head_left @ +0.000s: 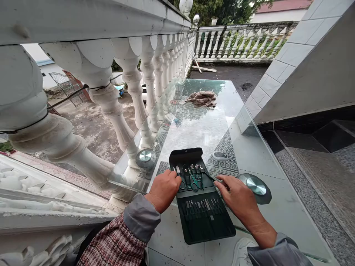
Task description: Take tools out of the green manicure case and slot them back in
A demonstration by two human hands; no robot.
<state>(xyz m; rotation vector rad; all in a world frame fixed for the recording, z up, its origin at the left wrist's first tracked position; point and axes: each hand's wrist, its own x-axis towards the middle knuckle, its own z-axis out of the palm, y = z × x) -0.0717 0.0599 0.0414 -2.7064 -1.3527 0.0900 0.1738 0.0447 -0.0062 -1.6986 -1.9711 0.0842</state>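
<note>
A dark green manicure kit case (pixel 191 231) lies unfolded on the glass table in front of me. Its upper section holds green-handled scissors (pixel 195 184), nail clippers (pixel 197 168) and other small tools under elastic. Several slim metal tools (pixel 206 204) sit in a row in the lower section. At the case's left edge, my left hand (pixel 164 190) is closed, gripping the edge beside a scissor loop. My right hand (pixel 240 196) is at the right edge, thumb and fingers pinching the spread handle of the nippers (pixel 206 174), whose head remains in the upper section.
The glass table (pixel 260 155) carries a computer mouse (pixel 220 156), a crumpled brown cloth (pixel 202 99) and a small box (pixel 171 118). Round metal discs (pixel 253 185) show at its supports. A white balustrade (pixel 130 74) runs along the left; stone steps (pixel 318 177) lie right.
</note>
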